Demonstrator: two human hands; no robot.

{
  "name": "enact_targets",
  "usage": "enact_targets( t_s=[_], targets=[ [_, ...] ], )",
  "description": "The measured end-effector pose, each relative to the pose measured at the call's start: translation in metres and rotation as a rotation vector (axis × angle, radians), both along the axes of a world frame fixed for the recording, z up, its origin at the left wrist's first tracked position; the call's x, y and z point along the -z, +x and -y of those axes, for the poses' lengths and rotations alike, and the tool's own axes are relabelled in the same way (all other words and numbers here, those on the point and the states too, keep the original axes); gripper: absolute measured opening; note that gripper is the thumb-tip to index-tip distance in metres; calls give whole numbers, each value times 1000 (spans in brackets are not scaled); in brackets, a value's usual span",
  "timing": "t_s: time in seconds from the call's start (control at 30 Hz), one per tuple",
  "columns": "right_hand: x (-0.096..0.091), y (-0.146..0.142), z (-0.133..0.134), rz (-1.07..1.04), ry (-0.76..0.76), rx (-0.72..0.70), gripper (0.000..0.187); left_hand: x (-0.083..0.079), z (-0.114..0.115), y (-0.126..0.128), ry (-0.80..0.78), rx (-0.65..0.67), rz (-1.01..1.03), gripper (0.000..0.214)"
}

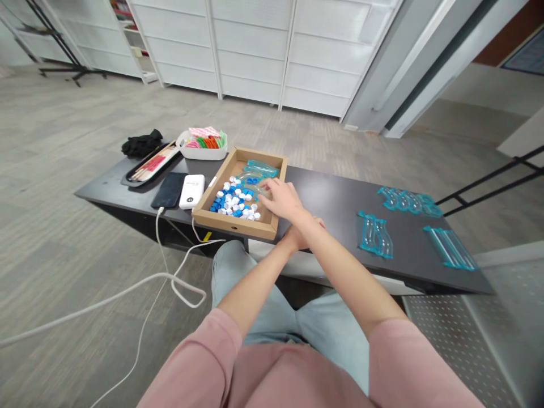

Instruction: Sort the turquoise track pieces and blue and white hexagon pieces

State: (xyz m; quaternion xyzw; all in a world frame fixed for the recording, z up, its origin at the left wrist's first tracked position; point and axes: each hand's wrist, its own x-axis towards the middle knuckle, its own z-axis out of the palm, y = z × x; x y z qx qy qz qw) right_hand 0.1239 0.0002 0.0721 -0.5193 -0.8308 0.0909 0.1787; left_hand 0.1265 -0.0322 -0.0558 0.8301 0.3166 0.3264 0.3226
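Observation:
My right hand (283, 199) reaches across my left arm into a cardboard tray (238, 224) on the dark table (331, 198). Its fingers are bent together over a clear tube (254, 190) lying beside a heap of blue and white caps (235, 203). More clear blue-tinted tubes (260, 168) lie at the tray's far end. My left hand (302, 233) rests at the table's near edge, mostly covered by my right forearm, with its fingers hidden.
Left of the tray lie a white power bank (191, 191) with a cable, a dark phone (169, 190), a black tray of sticks (149, 165), a white tub of coloured items (203, 145) and a black cloth (141, 144). Groups of clear tubes (374, 235) (408, 201) (450, 248) lie on the right.

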Motion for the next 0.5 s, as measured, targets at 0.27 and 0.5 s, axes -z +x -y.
enact_targets(
  t_s=[0.27, 0.5],
  targets=[
    [13, -47, -54, 206, -204, 162, 53, 17, -8, 8, -58, 87, 105, 18],
    [0, -30, -48, 23, -47, 187, 43, 16, -7, 4, -19, 145, 121, 21]
  ],
)
